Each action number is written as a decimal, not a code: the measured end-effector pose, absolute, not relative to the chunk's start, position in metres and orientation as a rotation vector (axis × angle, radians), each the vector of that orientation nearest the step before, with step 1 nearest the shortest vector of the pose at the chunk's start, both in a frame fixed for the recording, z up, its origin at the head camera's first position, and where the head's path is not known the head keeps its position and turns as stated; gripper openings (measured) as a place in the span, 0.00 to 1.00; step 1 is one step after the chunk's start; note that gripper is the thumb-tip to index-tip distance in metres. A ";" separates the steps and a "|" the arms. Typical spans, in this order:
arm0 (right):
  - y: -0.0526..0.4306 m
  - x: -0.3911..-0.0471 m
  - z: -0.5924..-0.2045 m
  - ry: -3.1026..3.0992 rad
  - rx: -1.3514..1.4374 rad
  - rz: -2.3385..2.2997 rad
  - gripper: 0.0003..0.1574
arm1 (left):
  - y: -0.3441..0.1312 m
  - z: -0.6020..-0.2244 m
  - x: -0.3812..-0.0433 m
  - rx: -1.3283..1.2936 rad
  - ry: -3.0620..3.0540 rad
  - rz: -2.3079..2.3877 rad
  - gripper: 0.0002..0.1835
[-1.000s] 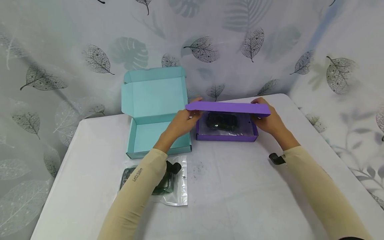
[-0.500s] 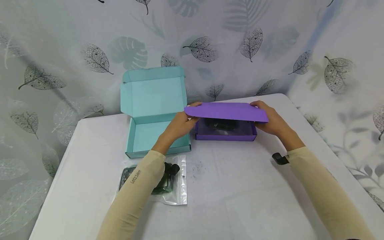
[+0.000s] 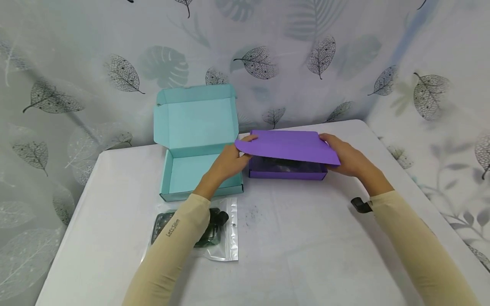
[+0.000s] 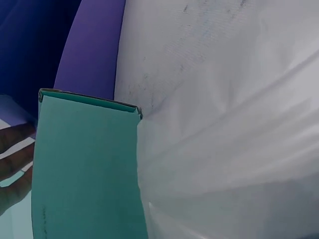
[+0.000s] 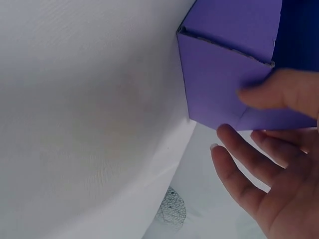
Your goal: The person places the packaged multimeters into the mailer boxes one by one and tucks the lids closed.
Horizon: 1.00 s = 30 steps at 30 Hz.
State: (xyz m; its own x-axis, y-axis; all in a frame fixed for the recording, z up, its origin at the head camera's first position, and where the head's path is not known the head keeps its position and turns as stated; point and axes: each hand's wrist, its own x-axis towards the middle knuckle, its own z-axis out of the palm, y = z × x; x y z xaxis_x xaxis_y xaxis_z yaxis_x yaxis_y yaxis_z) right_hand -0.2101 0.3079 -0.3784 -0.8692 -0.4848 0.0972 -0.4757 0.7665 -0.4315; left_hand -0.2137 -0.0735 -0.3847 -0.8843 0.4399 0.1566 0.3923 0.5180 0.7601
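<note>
Beyond a clear bag (image 3: 231, 233) at lower left, the left hand (image 3: 227, 162) and right hand (image 3: 347, 158) grip opposite edges of the part-open lid (image 3: 287, 145) of a purple box (image 3: 287, 175), right of centre, seemingly a closing step calling for level downward pressure.

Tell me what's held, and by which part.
The purple lid, pinched at its left edge by the left hand. The right hand is at the lid's right end; whether it grips there cannot be told.
</note>
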 end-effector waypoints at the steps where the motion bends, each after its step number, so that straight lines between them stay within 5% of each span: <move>1: 0.308 -0.209 -0.378 2.922 -0.791 -0.680 0.58 | -0.073 -0.385 -0.213 0.733 2.690 1.321 0.28; 20: 0.316 -0.208 -0.384 2.703 -0.827 -0.736 0.79 | -0.075 -0.387 -0.204 0.667 2.776 1.101 0.31; 30: 0.318 -0.207 -0.388 2.649 -0.818 -0.789 0.81 | -0.077 -0.390 -0.204 0.633 2.764 1.109 0.36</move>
State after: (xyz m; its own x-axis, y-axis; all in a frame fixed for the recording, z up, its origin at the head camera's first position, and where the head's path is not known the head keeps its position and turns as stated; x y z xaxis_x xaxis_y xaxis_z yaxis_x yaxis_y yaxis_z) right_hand -0.2067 0.3185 -0.3879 -0.8081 -0.5832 -0.0828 -0.4429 0.6942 -0.5673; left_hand -0.2039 -0.0765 -0.3897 -0.9092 0.4116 0.0632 0.3410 0.6490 0.6801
